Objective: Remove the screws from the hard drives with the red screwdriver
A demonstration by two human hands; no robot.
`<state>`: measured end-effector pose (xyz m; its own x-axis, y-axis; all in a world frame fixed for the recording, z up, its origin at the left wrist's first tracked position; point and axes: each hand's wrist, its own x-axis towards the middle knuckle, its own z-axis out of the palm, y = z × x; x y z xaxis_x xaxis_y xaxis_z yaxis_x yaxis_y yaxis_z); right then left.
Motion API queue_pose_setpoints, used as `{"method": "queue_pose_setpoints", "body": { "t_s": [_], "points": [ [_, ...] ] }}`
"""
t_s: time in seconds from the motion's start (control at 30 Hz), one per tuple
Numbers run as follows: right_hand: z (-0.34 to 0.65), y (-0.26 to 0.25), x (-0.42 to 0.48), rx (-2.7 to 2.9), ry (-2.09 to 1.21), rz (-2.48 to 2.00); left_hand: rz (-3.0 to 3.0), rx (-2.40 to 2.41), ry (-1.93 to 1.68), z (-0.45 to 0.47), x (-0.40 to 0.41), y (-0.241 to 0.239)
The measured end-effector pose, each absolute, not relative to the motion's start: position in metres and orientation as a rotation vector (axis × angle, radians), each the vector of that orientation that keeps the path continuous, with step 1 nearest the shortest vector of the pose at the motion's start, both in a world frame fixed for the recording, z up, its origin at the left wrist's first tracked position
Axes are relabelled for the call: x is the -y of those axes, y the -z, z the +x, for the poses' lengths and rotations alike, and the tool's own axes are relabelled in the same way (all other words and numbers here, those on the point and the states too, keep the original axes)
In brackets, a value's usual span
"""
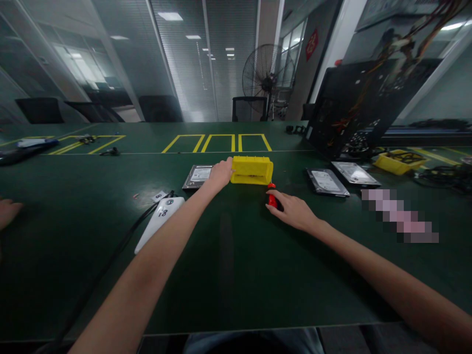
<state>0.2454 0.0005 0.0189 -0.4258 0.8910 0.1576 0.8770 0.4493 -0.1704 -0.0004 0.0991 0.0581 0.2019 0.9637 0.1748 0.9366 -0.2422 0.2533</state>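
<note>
My left hand (221, 173) grips the left end of a yellow plastic bin (252, 167), whose open side faces me. Small dark bits show inside it, too small to name. Just right of the bin, my right hand (293, 209) has its fingers closed around a red and black screwdriver handle (272, 196) near the tabletop. Partly behind my left hand lies a hard drive (198, 177) with a white label. Two more hard drives, one nearer (327, 182) and one farther (355, 174), lie to the right of my right hand.
A white device (158, 221) marked 8, with a black cable, lies beside my left forearm. An open black computer case (342, 108) stands at the back right, near another yellow bin (398, 161) holding cables. Another person's hand (9, 212) shows at the left edge.
</note>
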Motion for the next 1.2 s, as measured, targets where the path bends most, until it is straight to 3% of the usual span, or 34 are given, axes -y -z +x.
{"method": "queue_pose_setpoints", "body": {
  "t_s": [0.13, 0.5, 0.7, 0.97, 1.2],
  "points": [
    [0.244, -0.017, 0.000, 2.523, 0.207, -1.644, 2.389, -1.853, -0.496, -0.001, -0.097, -0.055],
    [0.319, -0.020, -0.039, 2.301, 0.605, -1.934, 2.386, -1.800, -0.533, -0.004, -0.091, -0.053],
    [0.362, -0.027, -0.052, 2.195, 0.601, -2.012, 2.374, -1.789, -0.523, -0.004, -0.089, -0.053],
    [0.443, -0.022, -0.042, 2.022, 0.341, -2.240, 2.370, -1.764, -0.535, -0.004, -0.085, -0.054],
    [0.454, -0.007, -0.047, 1.945, 0.277, -2.355, 2.410, -1.899, -0.497, 0.000, -0.087, -0.055]
  ]
}}
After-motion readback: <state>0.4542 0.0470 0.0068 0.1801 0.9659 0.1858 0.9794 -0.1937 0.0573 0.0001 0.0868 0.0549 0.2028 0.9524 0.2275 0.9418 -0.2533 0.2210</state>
